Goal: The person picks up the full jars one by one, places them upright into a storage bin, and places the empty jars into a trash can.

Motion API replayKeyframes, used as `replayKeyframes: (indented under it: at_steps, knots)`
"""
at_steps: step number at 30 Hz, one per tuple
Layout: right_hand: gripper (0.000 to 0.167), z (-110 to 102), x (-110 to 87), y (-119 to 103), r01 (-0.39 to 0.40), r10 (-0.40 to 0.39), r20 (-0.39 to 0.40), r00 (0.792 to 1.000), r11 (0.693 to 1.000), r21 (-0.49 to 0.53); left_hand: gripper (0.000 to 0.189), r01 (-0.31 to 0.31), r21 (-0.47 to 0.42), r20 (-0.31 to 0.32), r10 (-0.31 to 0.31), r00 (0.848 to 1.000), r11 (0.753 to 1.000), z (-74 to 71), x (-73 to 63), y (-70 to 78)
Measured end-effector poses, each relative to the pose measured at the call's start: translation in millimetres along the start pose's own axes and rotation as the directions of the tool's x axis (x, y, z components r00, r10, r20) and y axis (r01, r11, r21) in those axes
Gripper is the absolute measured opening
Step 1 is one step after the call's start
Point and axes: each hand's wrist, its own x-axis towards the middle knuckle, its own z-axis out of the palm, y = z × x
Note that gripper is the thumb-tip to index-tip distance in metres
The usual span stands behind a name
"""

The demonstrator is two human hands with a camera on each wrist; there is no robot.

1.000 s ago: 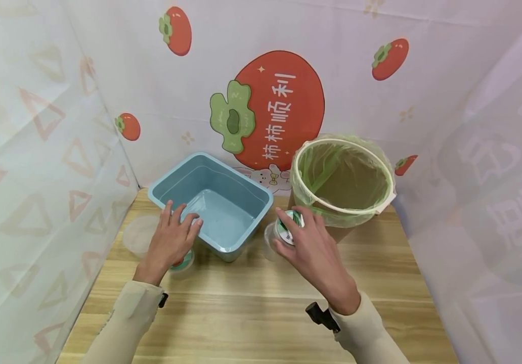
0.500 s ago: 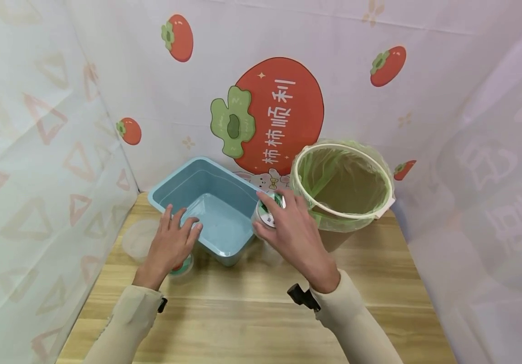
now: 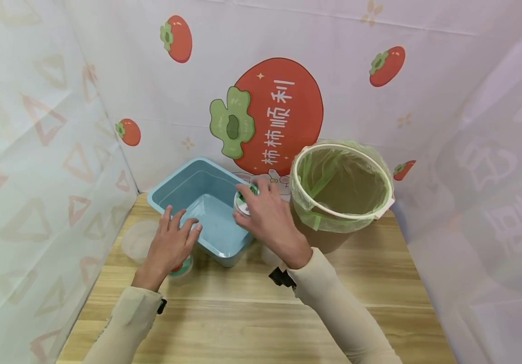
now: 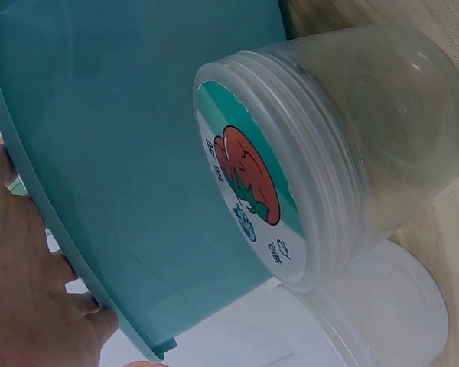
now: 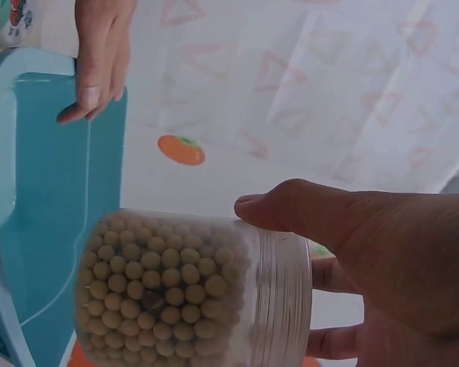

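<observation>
My right hand (image 3: 270, 217) grips a clear plastic jar (image 5: 161, 290) by its lid end, above the right side of the blue basin (image 3: 220, 225). Small round beige balls fill the jar, with a darker one among them; its lid bears a green and white label. My left hand (image 3: 167, 247) is by the basin's left side with relaxed, spread fingers, holding nothing; the head view cannot tell whether it touches the rim. Below that wrist stands a lidded jar (image 4: 390, 115) with a red and green label, and no contents can be made out through its clear wall.
A bin (image 3: 320, 235) lined with a green-tinted bag stands right of the basin. Another translucent round container (image 3: 138, 240) sits at the table's left, and a pale clear one (image 3: 270, 256) lies partly behind my right wrist. Printed cloth walls enclose the wooden table (image 3: 224, 328).
My right hand has lifted the jar off its spot beside the bin and carried it left, over the basin. The left hand has stayed where it was.
</observation>
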Motion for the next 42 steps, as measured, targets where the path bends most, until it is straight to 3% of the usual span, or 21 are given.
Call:
replayKeyframes:
  at_steps: [12,22,35,42]
  knots:
    - [0.046,15,25.4,-10,0.076,-0.072,0.067,0.995,0.995,-0.059,0.045,0.041,0.000,0.033,-0.041,0.999,0.999,2.3,0.9,-1.5]
    - [0.052,31,48.5,-14,0.068,-0.051,0.201,0.978,0.994,-0.080,0.044,0.036,-0.011,0.020,-0.036,0.999,0.999,0.9,0.4,-1.2]
    - [0.050,36,75.4,-11,0.051,-0.016,0.386,0.922,0.995,-0.080,0.043,0.044,-0.033,0.023,-0.043,0.999,0.998,1.5,-1.3,-1.5]
    - [0.057,46,86.9,-16,0.085,-0.003,0.457,0.889,0.983,-0.160,0.044,0.042,-0.030,0.025,-0.041,0.999,0.999,-0.2,-1.2,0.3]
